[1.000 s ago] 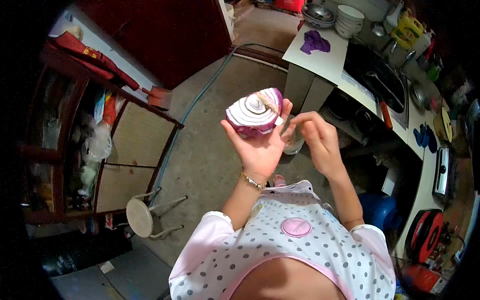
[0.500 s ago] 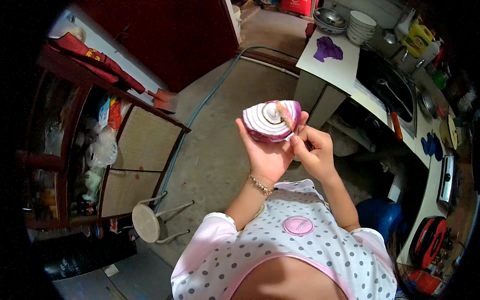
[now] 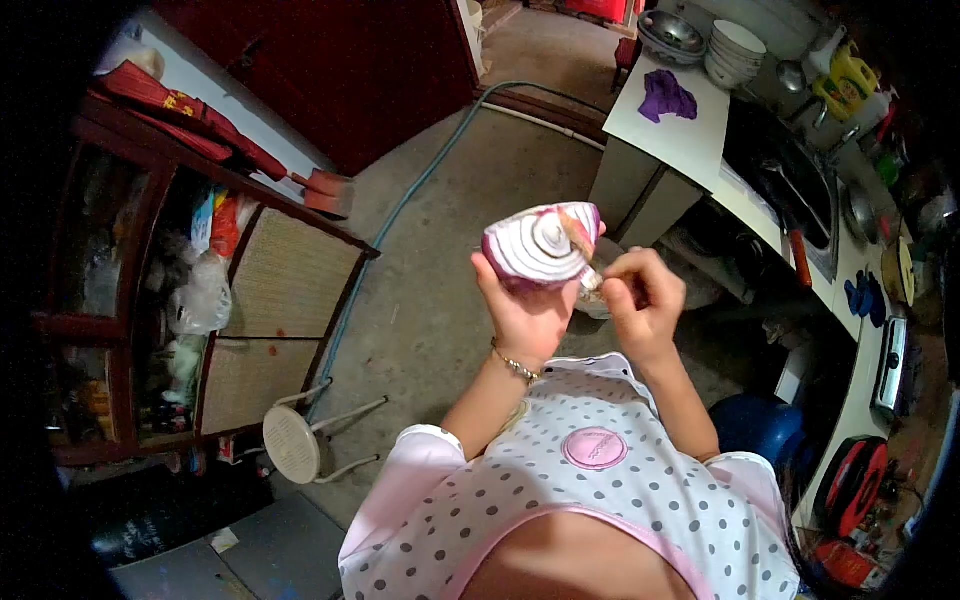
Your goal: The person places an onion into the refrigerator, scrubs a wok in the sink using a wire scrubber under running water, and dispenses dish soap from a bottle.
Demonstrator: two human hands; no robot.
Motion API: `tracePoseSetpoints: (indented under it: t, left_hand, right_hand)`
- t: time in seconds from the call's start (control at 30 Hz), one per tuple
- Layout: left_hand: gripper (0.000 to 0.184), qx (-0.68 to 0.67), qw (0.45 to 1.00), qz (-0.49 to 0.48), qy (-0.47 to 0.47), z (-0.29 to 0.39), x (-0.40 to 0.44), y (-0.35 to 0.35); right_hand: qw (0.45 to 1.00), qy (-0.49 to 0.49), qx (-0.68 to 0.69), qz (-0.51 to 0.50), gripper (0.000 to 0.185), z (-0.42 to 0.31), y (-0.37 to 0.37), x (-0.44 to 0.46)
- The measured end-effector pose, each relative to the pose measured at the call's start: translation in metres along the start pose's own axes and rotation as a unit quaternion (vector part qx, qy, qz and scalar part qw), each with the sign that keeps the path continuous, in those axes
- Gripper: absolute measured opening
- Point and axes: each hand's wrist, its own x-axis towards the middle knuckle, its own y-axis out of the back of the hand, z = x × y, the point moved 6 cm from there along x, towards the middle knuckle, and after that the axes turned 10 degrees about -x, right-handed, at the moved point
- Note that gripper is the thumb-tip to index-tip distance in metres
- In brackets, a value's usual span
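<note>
A cut red onion (image 3: 540, 245), its white ringed face turned up, rests in my left hand (image 3: 525, 318), whose fingers and thumb cradle it from below. Brown root strands run across its right side, and a small pale piece sticks out at its lower right. Just right of that piece, my right hand (image 3: 645, 300) has its thumb and fingers pinched together. What lies between those fingertips is too small to make out. A bowl (image 3: 594, 305) shows partly below and behind the hands.
At the right, a counter (image 3: 735, 195) carries a purple cloth (image 3: 668, 97), stacked bowls (image 3: 735, 52), a sink (image 3: 785, 165) and an orange-handled tool (image 3: 800, 258). A stool (image 3: 292, 445) and a cabinet (image 3: 265, 370) stand left. A hose (image 3: 400, 205) crosses the floor.
Since one second ago, my right hand has closed in on the onion's right side, pinched there, then drawn slightly right. The onion has tilted a little in my left hand.
</note>
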Motion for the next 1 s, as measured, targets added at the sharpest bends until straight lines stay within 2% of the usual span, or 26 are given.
tracePoseSetpoints:
  t: [0.1,0.2,0.27,0.33,0.37,0.57,0.6,0.67,0.7,0.73,0.77,0.83,0.9,0.93,1.0]
  left_hand:
    - [0.086,0.027,0.999,0.007,0.018,-0.006,-0.01,0.013]
    - [0.084,0.158,0.986,0.002,-0.048,-0.004,-0.017,0.012]
    - [0.084,0.158,0.985,-0.034,-0.052,-0.003,-0.016,0.011]
    - [0.086,0.153,0.984,-0.075,-0.048,-0.001,-0.016,0.012]
    - [0.086,0.154,0.984,-0.074,-0.048,-0.001,-0.016,0.012]
    - [0.091,0.187,0.978,-0.065,-0.065,0.0,-0.02,0.008]
    - [0.092,0.151,0.985,-0.052,-0.064,-0.001,-0.019,0.01]
    - [0.094,0.116,0.991,-0.04,-0.063,0.0,-0.017,0.009]
    - [0.096,0.093,0.993,-0.065,-0.03,-0.002,-0.017,0.003]
    - [0.099,0.071,0.993,-0.091,0.002,-0.005,-0.018,-0.002]
    - [0.099,0.072,0.993,-0.09,0.002,-0.005,-0.018,0.0]
    - [0.103,0.035,0.995,-0.092,-0.022,-0.003,-0.02,0.007]
    - [0.105,0.019,0.998,-0.056,-0.038,-0.002,-0.025,0.017]
    - [0.105,0.022,0.997,-0.065,-0.028,-0.003,-0.027,0.019]
    - [0.105,0.026,0.997,-0.074,-0.012,-0.006,-0.028,0.017]
  right_hand:
    - [0.996,-0.006,-0.073,0.041,0.022,-0.02,0.016,0.017]
    - [0.996,0.029,-0.081,-0.002,0.025,-0.029,0.014,0.029]
    - [0.996,0.041,-0.069,-0.046,0.021,-0.03,0.01,0.031]
    - [0.994,0.067,-0.071,-0.039,0.02,-0.028,0.011,0.028]
    - [0.992,0.094,-0.072,-0.032,0.019,-0.03,0.011,0.026]
    - [0.996,0.067,-0.031,-0.053,0.012,-0.035,0.01,0.021]
    - [0.996,0.066,-0.031,-0.053,0.012,-0.033,0.011,0.018]
    - [0.988,0.074,0.109,-0.075,0.01,-0.024,0.009,0.012]
    - [0.988,0.074,0.11,-0.075,0.01,-0.023,0.011,0.008]
    - [0.957,-0.03,0.271,-0.096,0.01,-0.013,0.01,0.002]
    - [0.89,-0.133,0.421,-0.114,0.01,-0.003,0.005,-0.005]
    - [0.868,-0.118,0.46,-0.146,0.012,0.0,0.001,-0.01]
    - [0.802,-0.222,0.543,-0.115,0.019,0.01,-0.003,-0.019]
    - [0.802,-0.224,0.542,-0.112,0.019,0.012,-0.003,-0.021]
    - [0.924,-0.14,0.341,-0.101,0.026,0.014,0.003,-0.019]
